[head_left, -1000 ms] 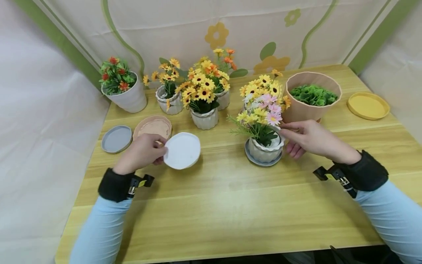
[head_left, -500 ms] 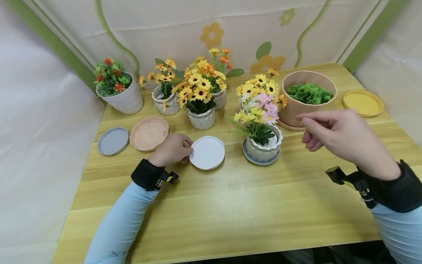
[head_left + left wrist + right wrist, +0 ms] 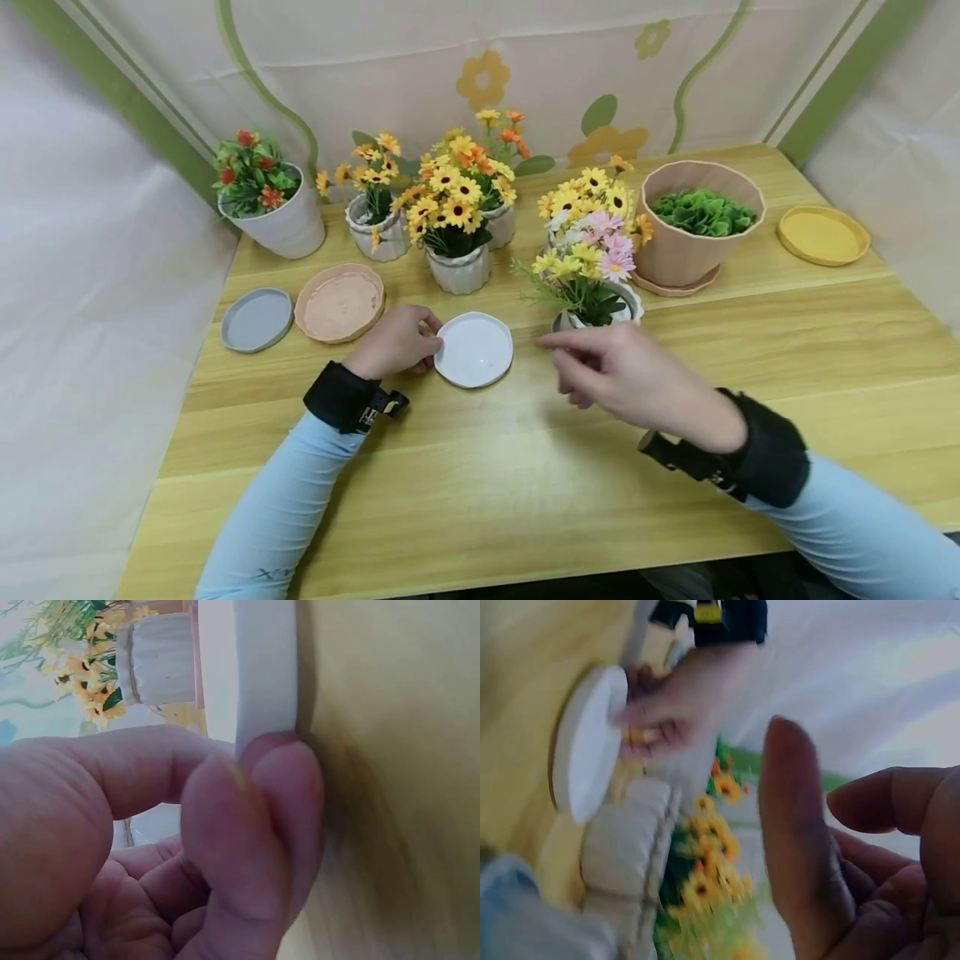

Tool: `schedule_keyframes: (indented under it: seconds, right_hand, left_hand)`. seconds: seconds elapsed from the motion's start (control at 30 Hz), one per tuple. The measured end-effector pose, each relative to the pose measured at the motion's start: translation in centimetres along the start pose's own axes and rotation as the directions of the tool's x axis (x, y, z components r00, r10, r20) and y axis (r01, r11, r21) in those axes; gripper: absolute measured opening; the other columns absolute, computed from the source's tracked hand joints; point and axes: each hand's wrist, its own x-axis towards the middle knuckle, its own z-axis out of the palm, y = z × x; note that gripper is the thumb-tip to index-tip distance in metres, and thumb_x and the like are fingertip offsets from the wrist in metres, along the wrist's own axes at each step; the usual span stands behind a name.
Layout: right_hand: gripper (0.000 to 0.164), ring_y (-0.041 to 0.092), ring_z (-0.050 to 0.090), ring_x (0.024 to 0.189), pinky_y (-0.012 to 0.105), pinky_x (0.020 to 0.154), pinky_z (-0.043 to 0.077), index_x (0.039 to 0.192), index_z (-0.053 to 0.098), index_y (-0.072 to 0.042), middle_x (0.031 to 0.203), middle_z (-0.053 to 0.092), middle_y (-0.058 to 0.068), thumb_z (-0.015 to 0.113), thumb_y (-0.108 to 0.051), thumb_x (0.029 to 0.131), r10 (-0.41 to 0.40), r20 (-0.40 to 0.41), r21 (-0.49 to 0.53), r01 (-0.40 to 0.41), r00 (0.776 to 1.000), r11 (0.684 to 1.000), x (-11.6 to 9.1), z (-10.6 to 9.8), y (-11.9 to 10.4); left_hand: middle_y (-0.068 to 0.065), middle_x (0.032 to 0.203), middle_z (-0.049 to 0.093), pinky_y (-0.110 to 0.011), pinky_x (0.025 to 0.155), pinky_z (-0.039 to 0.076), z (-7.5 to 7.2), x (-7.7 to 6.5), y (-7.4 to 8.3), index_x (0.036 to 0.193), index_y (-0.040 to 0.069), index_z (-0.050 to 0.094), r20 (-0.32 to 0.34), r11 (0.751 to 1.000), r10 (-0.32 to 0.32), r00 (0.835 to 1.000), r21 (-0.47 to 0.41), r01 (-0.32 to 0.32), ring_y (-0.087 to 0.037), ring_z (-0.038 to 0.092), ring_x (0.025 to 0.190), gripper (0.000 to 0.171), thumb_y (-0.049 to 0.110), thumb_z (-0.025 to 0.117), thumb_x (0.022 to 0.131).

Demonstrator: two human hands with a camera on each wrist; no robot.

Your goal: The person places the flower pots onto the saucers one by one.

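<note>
- Left hand (image 3: pixel 395 342) pinches the rim of the white saucer (image 3: pixel 474 349), which lies flat on the table (image 3: pixel 525 467), left of the mixed-flower pot (image 3: pixel 600 312).
- The saucer has stopped sliding since half a second ago; we judge it's placed.
- Right hand (image 3: pixel 626 375) has come off the pot side and now hovers in front of it, fingers loose, holding nothing.
- The pot already sits on its grey saucer, so we'd read the right hand as freed for another pot.
</note>
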Motion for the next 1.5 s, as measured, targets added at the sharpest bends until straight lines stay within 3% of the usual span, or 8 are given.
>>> schedule_keyframes:
  seconds: [0.27,0.6,0.73,0.9,1.13,1.23,1.37,1.5]
  right_hand:
    - [0.050,0.016,0.066,0.066,0.036,0.061,0.058,0.153,0.031,0.000,0.080,0.068,0.005,0.042,-0.008,0.105,0.126,0.190,0.150,-0.156,0.974,0.976,5.5,4.7,0.6]
    - [0.074,0.024,0.062,0.066,0.034,0.062,0.060,0.156,-0.018,-0.016,0.102,0.062,0.026,0.036,-0.009,0.107,0.456,0.044,0.534,-0.406,0.889,0.741,13.9,6.1,2.0]
    - [0.068,0.023,0.062,0.065,0.032,0.057,0.059,0.159,-0.009,-0.018,0.108,0.060,0.025,0.037,-0.015,0.108,0.549,-0.006,0.630,-0.423,0.836,0.651,15.8,5.9,2.8]
    - [0.062,0.022,0.062,0.061,0.034,0.059,0.060,0.158,0.004,-0.018,0.110,0.059,0.026,0.040,-0.024,0.107,0.579,-0.003,0.687,-0.419,0.815,0.594,17.1,5.4,3.6]
    - [0.068,0.023,0.064,0.056,0.041,0.060,0.061,0.160,0.001,-0.024,0.083,0.063,0.014,0.042,-0.026,0.106,0.605,0.005,0.666,-0.454,0.796,0.591,18.4,4.7,4.1]
    - [0.057,0.023,0.064,0.053,0.041,0.059,0.061,0.156,0.020,-0.017,0.079,0.065,0.014,0.043,-0.027,0.105,0.617,0.016,0.627,-0.488,0.787,0.607,18.7,4.5,4.2]
    - [0.037,0.024,0.066,0.055,0.037,0.055,0.059,0.123,0.053,-0.003,0.083,0.067,0.016,0.041,-0.033,0.105,0.626,0.031,0.549,-0.536,0.779,0.641,19.0,4.3,4.2]
    - [0.043,0.028,0.068,0.062,0.036,0.056,0.059,0.107,0.057,0.003,0.086,0.068,0.020,0.036,-0.035,0.107,0.619,0.028,0.476,-0.555,0.785,0.683,19.3,4.2,4.1]
  left_hand:
    - [-0.009,0.076,0.068,-0.030,0.058,0.056,-0.2,0.1,0.0,0.118,0.002,0.061,0.015,1.000,0.003,1.000,0.001,-0.003,-0.019,0.066,0.064,0.026,0.014,0.063,0.095]
    - [-0.010,0.077,0.069,-0.031,0.058,0.058,-0.4,0.4,-0.3,0.118,0.002,0.061,0.024,1.000,0.013,1.000,-0.026,-0.012,-0.020,0.067,0.064,0.027,0.014,0.063,0.094]
    - [-0.011,0.078,0.069,-0.032,0.058,0.058,-0.4,0.6,-0.3,0.119,0.003,0.061,0.037,0.999,0.006,0.999,-0.050,-0.004,-0.021,0.067,0.065,0.028,0.013,0.064,0.093]
    - [-0.012,0.078,0.069,-0.032,0.058,0.058,-0.4,0.6,-0.4,0.118,0.003,0.061,0.039,0.998,0.011,0.999,-0.062,-0.008,-0.021,0.067,0.064,0.027,0.013,0.064,0.093]
    - [-0.012,0.079,0.068,-0.032,0.058,0.058,-0.4,0.6,-0.6,0.118,0.002,0.061,0.043,0.996,0.033,0.999,-0.080,-0.029,-0.021,0.067,0.065,0.027,0.013,0.064,0.094]
    - [-0.012,0.079,0.068,-0.032,0.058,0.058,-0.3,0.5,-0.6,0.118,0.002,0.061,0.044,0.996,0.034,0.998,-0.084,-0.030,-0.021,0.067,0.065,0.027,0.012,0.064,0.093]
    - [-0.012,0.078,0.069,-0.032,0.058,0.058,-0.3,0.5,-0.6,0.117,0.003,0.061,0.046,0.996,0.029,0.999,-0.083,-0.025,-0.021,0.067,0.064,0.026,0.012,0.064,0.093]
    - [-0.012,0.078,0.069,-0.032,0.058,0.058,-0.2,0.7,-0.8,0.116,0.003,0.061,0.048,0.996,0.026,0.999,-0.086,-0.022,-0.021,0.067,0.064,0.026,0.012,0.064,0.092]
